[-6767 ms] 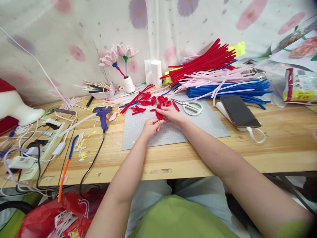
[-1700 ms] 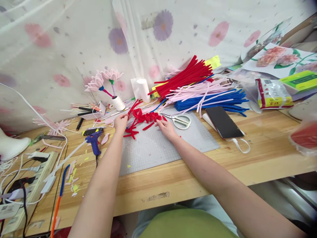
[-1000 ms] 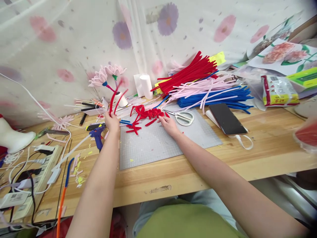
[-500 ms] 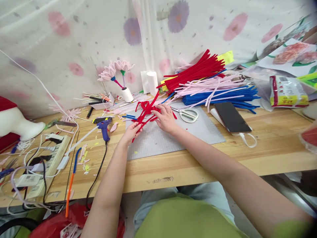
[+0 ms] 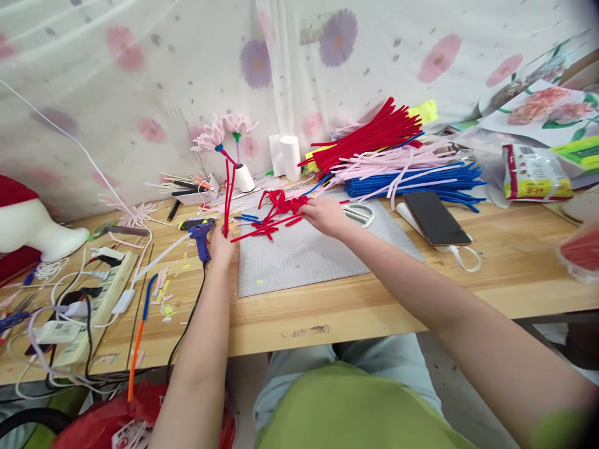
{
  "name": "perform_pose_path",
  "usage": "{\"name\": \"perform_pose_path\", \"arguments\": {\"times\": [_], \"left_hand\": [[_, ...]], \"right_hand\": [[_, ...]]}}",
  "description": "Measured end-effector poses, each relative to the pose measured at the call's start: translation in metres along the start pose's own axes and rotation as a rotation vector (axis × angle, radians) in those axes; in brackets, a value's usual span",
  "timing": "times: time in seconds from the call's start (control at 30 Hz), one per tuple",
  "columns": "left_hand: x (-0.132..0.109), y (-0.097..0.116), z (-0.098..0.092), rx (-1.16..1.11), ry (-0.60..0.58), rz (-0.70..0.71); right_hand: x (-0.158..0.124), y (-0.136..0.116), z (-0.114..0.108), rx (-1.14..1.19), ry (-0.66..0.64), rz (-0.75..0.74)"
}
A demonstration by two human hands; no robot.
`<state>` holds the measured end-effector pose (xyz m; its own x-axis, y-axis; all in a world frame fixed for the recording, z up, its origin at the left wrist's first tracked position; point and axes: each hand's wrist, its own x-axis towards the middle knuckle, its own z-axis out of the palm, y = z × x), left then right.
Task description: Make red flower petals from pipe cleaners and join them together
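My left hand is closed on red pipe cleaners, which stand nearly upright from its fingers beside the blue hot glue gun. Over the grey cutting mat, my right hand pinches a long red pipe cleaner that slants down to the left. Close by its fingertips lies a loose heap of bent red pipe cleaners. Scissors with pale handles are partly hidden behind the right hand. Short blue pieces lie at the mat's left edge.
Bundles of red, pink and blue pipe cleaners lie at the back right. Pink flowers stand in a small white holder. A phone rests at right; a power strip with tangled cables sits at left.
My hands have moved apart. The left went left toward the glue gun, its red pipe cleaners now upright; the right shifted slightly right, and the red heap now lies on the mat between them.
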<state>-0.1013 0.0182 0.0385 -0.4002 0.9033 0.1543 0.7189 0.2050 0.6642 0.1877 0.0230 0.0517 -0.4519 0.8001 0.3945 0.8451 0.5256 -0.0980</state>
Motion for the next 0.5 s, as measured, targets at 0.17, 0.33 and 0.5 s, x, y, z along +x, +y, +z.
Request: {"name": "perform_pose_path", "arguments": {"times": [0.17, 0.33, 0.5], "left_hand": [[-0.024, 0.029, -0.001, -0.033, 0.13, 0.389], [-0.05, 0.05, 0.013, -0.068, -0.349, 0.547], [-0.062, 0.059, 0.04, -0.506, -0.328, 0.232]], "right_hand": [[-0.007, -0.004, 0.013, 0.056, -0.082, -0.029], [0.006, -0.002, -0.003, 0.383, 0.036, 0.259], [0.017, -0.012, -0.011, 1.238, 0.028, 0.562]]}}
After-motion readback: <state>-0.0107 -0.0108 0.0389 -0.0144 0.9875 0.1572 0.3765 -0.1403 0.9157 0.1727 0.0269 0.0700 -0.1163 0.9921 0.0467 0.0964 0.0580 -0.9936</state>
